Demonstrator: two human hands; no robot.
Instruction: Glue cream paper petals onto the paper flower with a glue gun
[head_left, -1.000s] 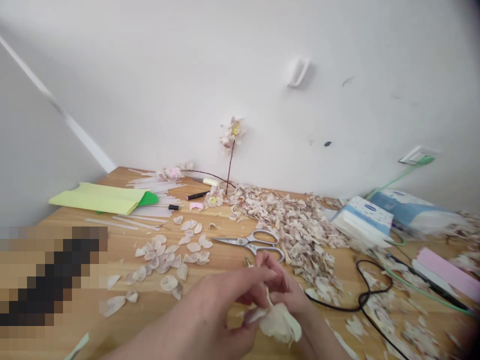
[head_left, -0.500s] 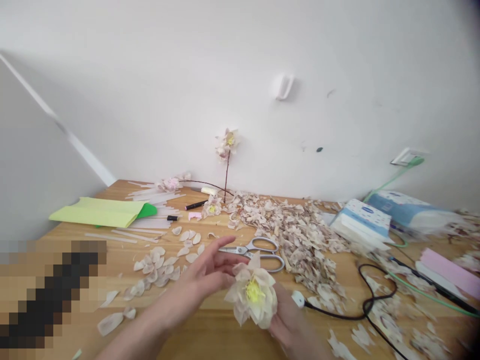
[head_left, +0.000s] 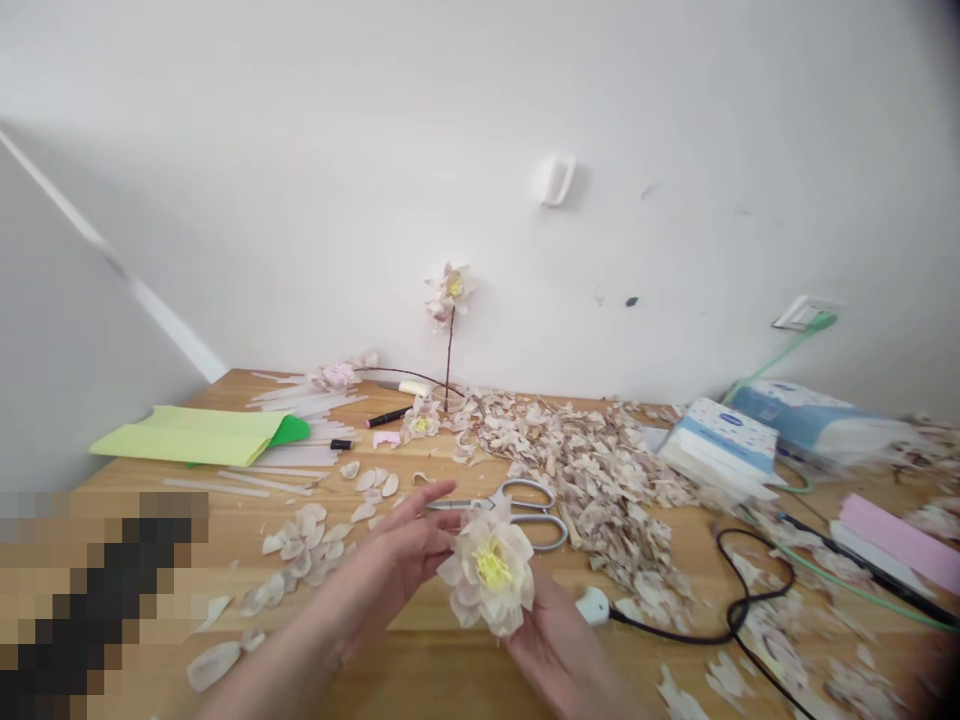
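Low over the front of the pale wooden tabletop (head_left: 431, 672), the cream paper flower with a yellow centre (head_left: 489, 572) faces up in the right hand (head_left: 551, 640). That hand's grip closes on it from beneath, with the fingers mostly hidden behind the petals. The left hand (head_left: 409, 545) has its grip loosely spread, fingertips touching the flower's left petals. Paper this thin would likely crease or tear if those fingertips pull too hard, and a petal could come away. The silver metal scissors (head_left: 510, 503) lie just beyond, tips close to the left hand, so a careless reach could catch them. The black cable with a white plug (head_left: 594, 605) lies beside the right hand and could snag. The only containers are two blue-and-white soft packs (head_left: 724, 445) at the right, and their contents cannot be seen
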